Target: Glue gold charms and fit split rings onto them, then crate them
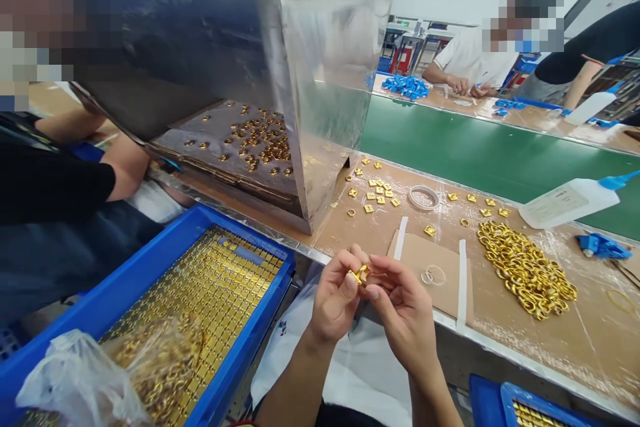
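Observation:
Near the bench's front edge, my left hand (336, 297) pinches a small gold piece (361, 273) between thumb and fingers. My right hand (404, 300) meets it from the other side, its fingertips closed at the piece; fine detail there is too small to make out. Right of my hands, a cardboard sheet (435, 263) with white tape strips bears thin clear rings (433, 275). Farther right lies a heap of gold rings (530, 270). Square gold pieces (380, 190) are scattered beyond my hands, beside a roll of tape (423, 197).
A metal box (330, 80) with gold rings inside stands at left. Below it, a blue tray (200, 220) holds gold pieces and a plastic bag (80, 380). A white bottle (565, 203) lies right. People sit left and across the green belt (480, 140).

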`<state>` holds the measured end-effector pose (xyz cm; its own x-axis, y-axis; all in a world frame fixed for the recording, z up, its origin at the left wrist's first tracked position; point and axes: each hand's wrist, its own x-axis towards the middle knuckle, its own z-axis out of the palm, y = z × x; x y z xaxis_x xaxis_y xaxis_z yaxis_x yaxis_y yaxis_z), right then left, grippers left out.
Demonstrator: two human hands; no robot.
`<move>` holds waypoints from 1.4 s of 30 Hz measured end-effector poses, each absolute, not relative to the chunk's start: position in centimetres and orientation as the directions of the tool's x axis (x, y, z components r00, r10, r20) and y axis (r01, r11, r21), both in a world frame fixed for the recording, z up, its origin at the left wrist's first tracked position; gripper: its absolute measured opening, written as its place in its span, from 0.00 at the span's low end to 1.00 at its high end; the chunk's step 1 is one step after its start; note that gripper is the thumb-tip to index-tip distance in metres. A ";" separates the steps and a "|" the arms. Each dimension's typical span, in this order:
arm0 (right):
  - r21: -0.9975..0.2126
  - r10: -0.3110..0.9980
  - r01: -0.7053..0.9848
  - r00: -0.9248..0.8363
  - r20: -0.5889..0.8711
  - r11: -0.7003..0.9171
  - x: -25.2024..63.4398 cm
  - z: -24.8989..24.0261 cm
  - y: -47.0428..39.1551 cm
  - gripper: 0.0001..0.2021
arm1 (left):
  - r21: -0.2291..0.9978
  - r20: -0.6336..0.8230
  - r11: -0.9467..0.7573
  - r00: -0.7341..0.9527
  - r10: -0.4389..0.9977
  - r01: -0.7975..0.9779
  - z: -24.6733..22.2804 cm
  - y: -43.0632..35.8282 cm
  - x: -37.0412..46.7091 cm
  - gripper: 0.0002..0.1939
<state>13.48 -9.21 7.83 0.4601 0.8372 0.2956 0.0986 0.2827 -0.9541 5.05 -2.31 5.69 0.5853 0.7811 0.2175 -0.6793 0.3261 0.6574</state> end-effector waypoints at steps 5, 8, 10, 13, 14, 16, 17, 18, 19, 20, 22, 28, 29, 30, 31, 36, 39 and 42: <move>-0.966 0.853 -0.046 0.481 0.202 0.254 13.6 8.3 -9.2 0.15 | 0.736 0.413 0.013 0.464 0.784 -0.677 4.8 -2.4 5.1 0.13; -0.968 0.857 -0.070 0.483 0.180 0.243 13.7 8.6 -9.3 0.17 | 0.759 0.477 -0.138 0.398 0.784 -0.637 4.7 -2.4 4.8 0.10; -0.965 0.861 -0.081 0.476 0.181 0.248 13.7 8.6 -9.4 0.17 | 0.791 0.498 -0.235 0.374 0.782 -0.564 5.0 -2.4 4.4 0.08; -0.965 0.861 -0.074 0.472 0.189 0.252 13.9 8.5 -9.6 0.17 | 0.802 0.555 -0.374 0.349 0.755 -0.466 5.5 -2.4 3.7 0.06; -0.966 0.860 -0.067 0.475 0.189 0.249 13.9 8.5 -9.6 0.17 | 0.797 0.573 -0.406 0.345 0.744 -0.448 5.6 -2.3 3.5 0.06; -0.965 0.859 -0.069 0.477 0.189 0.251 14.0 8.4 -9.7 0.17 | 0.785 0.600 -0.452 0.342 0.723 -0.423 5.6 -2.2 3.3 0.07; -0.962 0.860 -0.083 0.473 0.190 0.259 14.0 8.4 -9.7 0.16 | 0.779 0.613 -0.473 0.342 0.712 -0.412 5.6 -2.2 3.2 0.08; -0.958 0.861 -0.102 0.470 0.191 0.269 14.0 8.4 -9.6 0.15 | 0.772 0.626 -0.492 0.343 0.701 -0.402 5.5 -2.1 3.1 0.09; -0.954 0.864 -0.121 0.466 0.190 0.275 14.0 8.3 -9.6 0.14 | 0.766 0.635 -0.509 0.344 0.692 -0.392 5.5 -2.1 3.1 0.09; -0.951 0.867 -0.138 0.463 0.187 0.278 13.9 8.3 -9.5 0.13 | 0.761 0.643 -0.524 0.343 0.684 -0.382 5.5 -2.0 3.0 0.09; -0.948 0.876 -0.167 0.453 0.169 0.269 13.9 8.2 -9.4 0.13 | 0.755 0.652 -0.543 0.336 0.679 -0.367 5.4 -2.0 3.0 0.11; -0.946 0.905 -0.261 0.420 0.069 0.193 13.8 7.4 -9.3 0.16 | 0.753 0.653 -0.551 0.306 0.692 -0.360 5.4 -2.1 2.9 0.15; -0.947 0.908 -0.268 0.416 0.052 0.177 13.8 7.3 -9.2 0.18 | 0.751 0.655 -0.554 0.304 0.692 -0.358 5.4 -2.0 2.8 0.14; -0.948 0.909 -0.272 0.416 0.038 0.164 13.8 7.3 -9.2 0.19 | 0.750 0.656 -0.557 0.303 0.691 -0.356 5.5 -2.0 2.7 0.13; -0.948 0.908 -0.276 0.418 0.028 0.157 13.8 7.3 -9.1 0.19 | 0.750 0.657 -0.559 0.303 0.690 -0.354 5.5 -2.0 2.6 0.13; -0.943 0.911 -0.288 0.410 0.035 0.166 13.5 7.6 -9.2 0.18 | 0.742 0.666 -0.563 0.309 0.678 -0.364 5.8 -2.0 2.2 0.12; -0.959 0.917 -0.251 0.399 0.022 0.132 13.5 7.5 -9.4 0.20 | 0.746 0.662 -0.556 0.311 0.682 -0.367 6.0 -1.9 1.9 0.13; -0.965 0.925 -0.228 0.378 0.034 0.128 13.6 7.6 -9.4 0.20 | 0.745 0.664 -0.560 0.319 0.676 -0.363 6.1 -1.8 1.6 0.12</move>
<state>13.61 -9.38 7.55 0.3778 0.9253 0.0337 -0.2279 0.1282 -0.9652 1.63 -1.79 6.09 0.3190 0.6763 0.6640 -0.3628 -0.5601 0.7448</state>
